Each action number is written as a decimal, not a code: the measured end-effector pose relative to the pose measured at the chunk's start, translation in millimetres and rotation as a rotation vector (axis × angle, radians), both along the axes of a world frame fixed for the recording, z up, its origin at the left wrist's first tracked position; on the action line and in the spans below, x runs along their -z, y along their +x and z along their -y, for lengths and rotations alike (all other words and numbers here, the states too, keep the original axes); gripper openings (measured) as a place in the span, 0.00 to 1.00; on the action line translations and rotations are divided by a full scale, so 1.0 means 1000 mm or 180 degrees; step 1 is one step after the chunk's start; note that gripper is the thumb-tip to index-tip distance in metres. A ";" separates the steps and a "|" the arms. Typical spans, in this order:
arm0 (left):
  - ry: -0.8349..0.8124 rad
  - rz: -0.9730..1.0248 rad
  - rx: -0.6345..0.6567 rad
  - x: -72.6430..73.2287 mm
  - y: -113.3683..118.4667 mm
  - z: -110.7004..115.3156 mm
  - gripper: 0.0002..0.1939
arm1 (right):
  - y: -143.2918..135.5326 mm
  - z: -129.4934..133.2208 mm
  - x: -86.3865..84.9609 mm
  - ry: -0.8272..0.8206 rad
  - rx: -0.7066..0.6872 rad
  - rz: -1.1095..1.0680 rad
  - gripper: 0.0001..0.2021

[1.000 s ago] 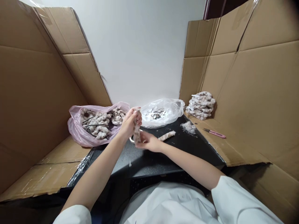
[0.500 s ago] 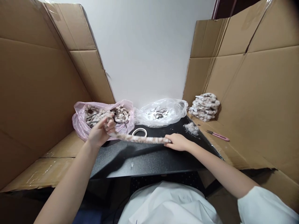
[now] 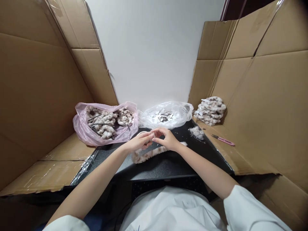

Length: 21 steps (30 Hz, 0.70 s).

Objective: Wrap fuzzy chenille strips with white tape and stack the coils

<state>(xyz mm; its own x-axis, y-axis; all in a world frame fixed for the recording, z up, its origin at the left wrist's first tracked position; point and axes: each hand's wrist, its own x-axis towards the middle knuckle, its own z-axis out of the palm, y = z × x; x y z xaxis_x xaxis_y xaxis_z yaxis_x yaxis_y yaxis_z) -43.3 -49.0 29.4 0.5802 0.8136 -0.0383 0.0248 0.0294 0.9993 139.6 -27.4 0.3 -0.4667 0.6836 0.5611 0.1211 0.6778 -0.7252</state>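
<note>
A long fluffy white-and-brown strip point(image 3: 150, 154) curves over the black table below my hands. My left hand point(image 3: 141, 141) is closed on one end of it, above the table's middle. Fingertips of my right hand point(image 3: 166, 138) meet those of my left at that same end, pinched together; what lies between them is too small to make out. Behind my left hand, a white tape roll point(image 3: 142, 132) is mostly hidden.
A pink bag point(image 3: 80, 128) of fluffy pieces lies at the left, a clear bag point(image 3: 149, 120) of small metal parts behind my hands. At the right are stacked fluffy rings point(image 3: 211, 110), loose fluff point(image 3: 196, 132) and pink snips point(image 3: 223, 140). Cardboard walls point(image 3: 271, 106) flank the table.
My left hand has moved right and down from the pink bag, and my right hand has moved left to meet it. The strip, stretched straight before, now bends round below them.
</note>
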 end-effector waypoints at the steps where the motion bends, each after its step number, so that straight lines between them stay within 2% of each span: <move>1: -0.0081 -0.0019 0.0058 0.001 0.003 -0.006 0.13 | -0.001 -0.003 0.003 -0.0035 0.0047 -0.0079 0.11; 6: -0.0320 -0.0009 0.0187 0.011 0.015 -0.026 0.14 | 0.007 -0.021 0.018 -0.0377 0.0271 -0.0375 0.10; 9: -0.0615 0.0122 0.0321 0.018 0.015 -0.030 0.15 | 0.017 -0.039 0.011 -0.0310 0.0430 -0.0243 0.09; 12: -0.0982 0.0208 0.0416 0.027 0.009 -0.036 0.15 | 0.023 -0.070 -0.009 -0.0122 0.1021 0.0448 0.09; 15: -0.1224 0.0484 0.0195 0.035 0.005 -0.046 0.13 | 0.018 -0.106 -0.024 -0.0282 0.1909 0.1756 0.13; 17: -0.1295 0.0749 -0.0065 0.039 0.006 -0.052 0.11 | 0.008 -0.125 -0.027 -0.0483 0.2057 0.2284 0.13; 21: -0.1132 0.1145 -0.0525 0.046 0.010 -0.054 0.04 | -0.015 -0.144 -0.018 -0.0874 0.2052 0.2834 0.12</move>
